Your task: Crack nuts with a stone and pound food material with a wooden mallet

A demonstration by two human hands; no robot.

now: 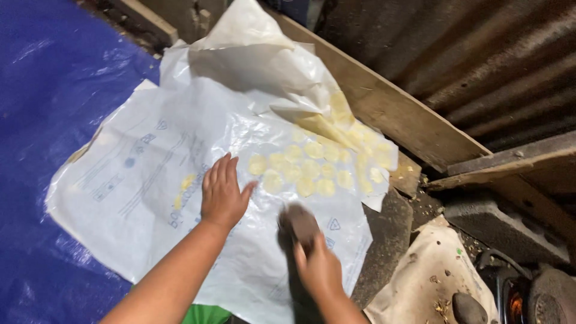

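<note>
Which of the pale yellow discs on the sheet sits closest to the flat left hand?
The disc at the cluster's left end, just right of the left hand; the other discs lie farther right.

Surface materials, work area

Plastic sheet (180, 180): white, thin, crinkled, semi-gloss. Tarpaulin (42, 90): blue, glossy. Plank (390, 114): bare rough wood. Corrugated sheet (480, 54): dull, rusty metal.

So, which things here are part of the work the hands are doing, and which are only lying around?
In use:
- left hand, flat on the white plastic sheet
- right hand, gripping a dark, blurred object
- pale yellow discs laid in rows on the sheet

Lying about:
- blue tarp
- wooden plank
- corrugated metal
- dirty sack
</note>
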